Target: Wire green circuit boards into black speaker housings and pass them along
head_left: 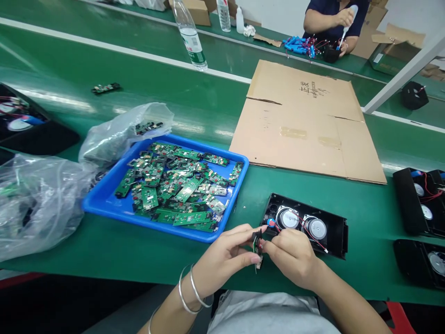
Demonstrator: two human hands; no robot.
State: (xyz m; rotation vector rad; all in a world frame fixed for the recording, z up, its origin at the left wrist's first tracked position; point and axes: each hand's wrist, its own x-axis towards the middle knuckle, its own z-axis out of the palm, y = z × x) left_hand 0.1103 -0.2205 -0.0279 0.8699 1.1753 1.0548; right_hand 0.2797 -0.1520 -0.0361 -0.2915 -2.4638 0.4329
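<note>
My left hand (231, 253) pinches a small green circuit board (257, 253) edge-on, with its black end upward. From the other side, my right hand (294, 255) presses its closed thumb and forefinger against the board, where a bit of red shows; what they pinch is too small to make out. Just behind my hands lies an open black speaker housing (333, 236) with two round silver-white speakers (289, 218), red wires, and a blue-and-red wired part (271, 223) at its left end. One thin wire ends in a white plug (326, 250) over the housing's front edge.
A blue tray (128, 215) of loose circuit boards stands left, beside plastic bags (45, 195). Flattened cardboard (309, 125) lies behind. More black housings (405, 199) sit right and left. A bottle (193, 41) stands farther back; across the line, a person (333, 21) holds a tool.
</note>
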